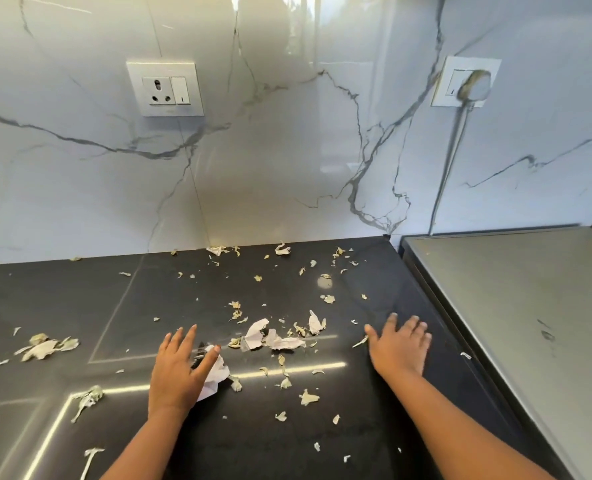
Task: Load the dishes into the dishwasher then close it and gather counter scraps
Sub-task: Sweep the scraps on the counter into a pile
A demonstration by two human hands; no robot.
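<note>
Both hands flat, fingers spread, grasping nothing, on dark glossy stone table (322, 445): left hand (178, 370) overlapping crumpled white paper scrap (216, 375), right hand (400, 344) near table's right edge; pale dry peel scraps (280, 336) scattered between them to back edge.

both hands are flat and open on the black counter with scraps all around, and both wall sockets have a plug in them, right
Not quite. Only the right socket has a plug in it, its cord hanging down; the left socket is empty, as the head view shows. The rest holds: left hand and right hand lie open on the black counter among scraps.
</note>
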